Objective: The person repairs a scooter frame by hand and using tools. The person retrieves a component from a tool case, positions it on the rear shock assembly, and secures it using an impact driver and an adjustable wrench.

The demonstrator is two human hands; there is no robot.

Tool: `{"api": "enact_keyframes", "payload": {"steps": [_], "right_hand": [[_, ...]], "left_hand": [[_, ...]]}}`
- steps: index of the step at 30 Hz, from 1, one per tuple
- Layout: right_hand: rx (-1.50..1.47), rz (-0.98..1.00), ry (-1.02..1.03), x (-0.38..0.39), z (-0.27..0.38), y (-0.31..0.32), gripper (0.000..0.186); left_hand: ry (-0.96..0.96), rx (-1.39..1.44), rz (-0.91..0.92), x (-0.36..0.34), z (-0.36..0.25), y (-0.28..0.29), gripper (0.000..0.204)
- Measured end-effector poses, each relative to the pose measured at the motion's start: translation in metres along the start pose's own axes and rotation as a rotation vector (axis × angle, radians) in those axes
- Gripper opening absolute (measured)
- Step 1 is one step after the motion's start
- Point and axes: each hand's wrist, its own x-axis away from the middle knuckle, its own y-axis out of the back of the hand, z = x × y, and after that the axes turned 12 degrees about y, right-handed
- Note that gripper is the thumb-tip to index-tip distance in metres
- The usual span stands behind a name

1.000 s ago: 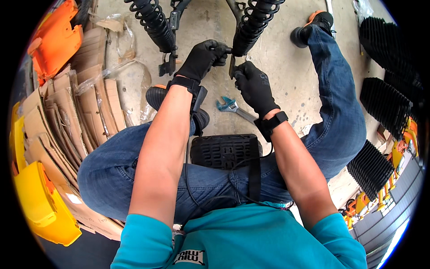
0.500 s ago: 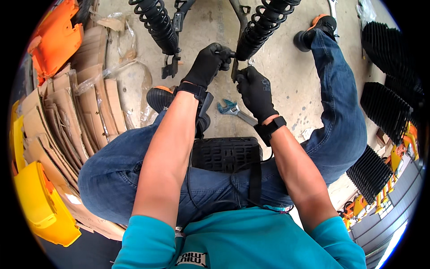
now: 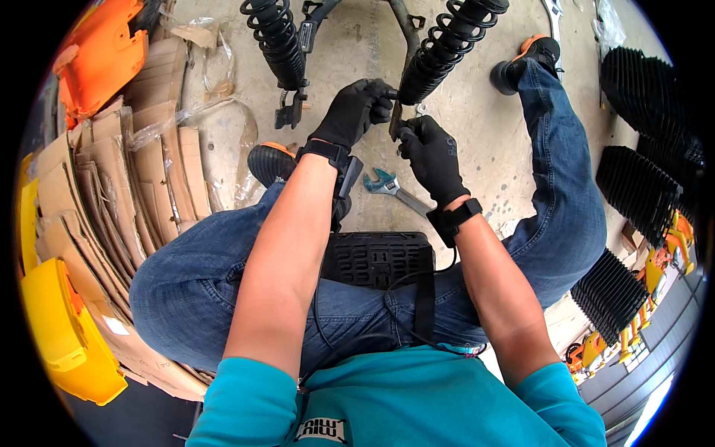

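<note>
My black-gloved left hand (image 3: 359, 112) has its fingers closed on a short dark fitting (image 3: 392, 94) at the lower end of the right coil-spring shock absorber (image 3: 447, 48). My gloved right hand (image 3: 432, 153) is closed at a flat dark metal bracket (image 3: 395, 127) just below it. A small silvery metal piece (image 3: 421, 109) shows behind my right hand. The left shock absorber (image 3: 277, 48) hangs untouched beside a black tubular frame (image 3: 406, 26). An adjustable wrench (image 3: 383, 183) with a teal head lies on the floor between and below my hands.
Stacked flattened cardboard (image 3: 112, 194), an orange panel (image 3: 104, 52) and yellow panels (image 3: 71, 335) fill the left side. Black ribbed parts (image 3: 640, 186) are stacked at right. Loose plastic wrap (image 3: 227, 141) lies on the concrete floor (image 3: 491, 156). A black slotted pad (image 3: 372, 253) lies by my legs.
Both hands and the shock absorbers have shifted slightly down and rightward in the view. My hands keep their closed hold at the lower end of the right shock absorber.
</note>
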Motion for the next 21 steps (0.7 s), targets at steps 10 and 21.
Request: {"api": "enact_keyframes", "payload": {"steps": [10,21], "right_hand": [[-0.066,0.030,-0.082,0.001,0.002,0.003,0.017],[-0.060,-0.027,-0.022,0.001,-0.002,0.002,0.017]], "left_hand": [[-0.037,0.096,-0.139,0.004,0.012,-0.006,0.039],[0.119,0.442,-0.033,0.005,0.014,0.018,0.041]]}}
